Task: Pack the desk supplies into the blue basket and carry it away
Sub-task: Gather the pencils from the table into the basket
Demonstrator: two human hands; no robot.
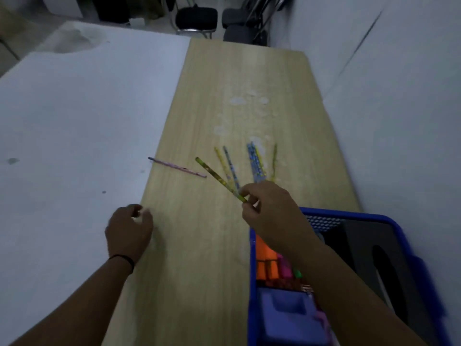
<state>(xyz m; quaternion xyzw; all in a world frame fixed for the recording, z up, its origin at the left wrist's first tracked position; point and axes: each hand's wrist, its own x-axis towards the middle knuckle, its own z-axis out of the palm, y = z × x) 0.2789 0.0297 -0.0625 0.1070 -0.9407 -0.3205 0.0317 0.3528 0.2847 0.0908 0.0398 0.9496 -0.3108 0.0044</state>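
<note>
The right hand (269,206) was positioned right of centre in the frame, its fingers (250,193) pinched on the near end of a green-yellow pencil (219,178). That pencil was raised at an angle, its free end pointing toward the upper left. The left hand (128,231) rested at lower left of centre, on the boundary between the wooden surface (199,245) and a white sheet (74,121) covering the left of the frame. Its fingers were curled closed; whether they enclosed anything could not be determined. A dark band (123,259) circled the left wrist.

A pink pencil (177,167) lay alone on the surface, left of centre, well apart from the rest. Beyond the right hand, further pencils lay in a loose fan: a yellow and a blue pencil (228,168) close together, a blue pair (255,163) touching each other, and a thin green one (274,161) furthest right.

The blue basket (252,283) occupied the lower right corner, under the right forearm. It held orange blocks (267,260), pink and green items (290,269) beside them, and a purple container (287,313) at the near end. A dark flat object (369,245) filled the basket's right portion.

Black chairs (197,18) stood at the top of the frame.
</note>
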